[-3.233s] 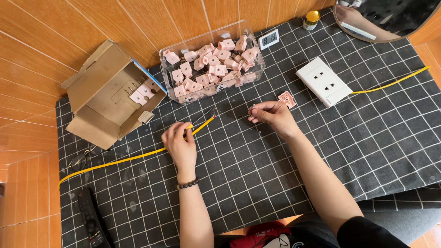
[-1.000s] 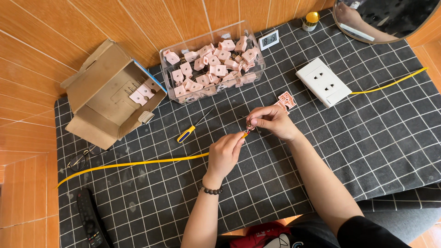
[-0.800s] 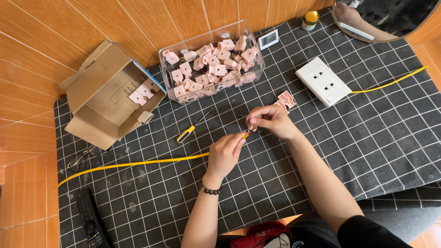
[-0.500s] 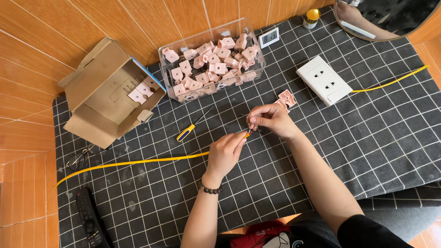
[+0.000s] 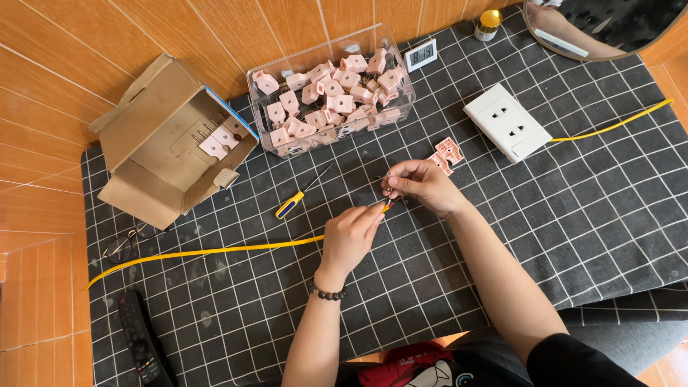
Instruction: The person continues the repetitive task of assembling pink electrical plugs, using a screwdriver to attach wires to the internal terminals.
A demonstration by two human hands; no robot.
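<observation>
**Yellow wire end held against a small part at mid-counter**

Yellow insulated wire (image 5: 215, 251) is pinched near its tip by the left hand (image 5: 349, 234), whose fingers are closed on it; its bare end is brought up to a small part (image 5: 393, 188) gripped in the closed fingers of the right hand (image 5: 423, 185). Whether the wire is already seated in the part cannot be told. The work is judged to be at an early stage: one pink socket insert (image 5: 446, 153) lies loose at 1 o'clock of the hands, while the clear plastic bin (image 5: 331, 93) at 12 o'clock is seen heaped with many more. A yellow-and-blue screwdriver (image 5: 302, 196) is left lying at 10 o'clock, untouched. A white wall socket plate (image 5: 507, 122) rests at 2 o'clock, with a second run of yellow wire beyond it.

The counter (image 5: 588, 215) is covered by a black cloth with a white grid. An open cardboard box (image 5: 161, 143) is set at 10 o'clock, a remote control (image 5: 139, 346) at 8 o'clock. Orange-brown tiles are seen behind.
</observation>
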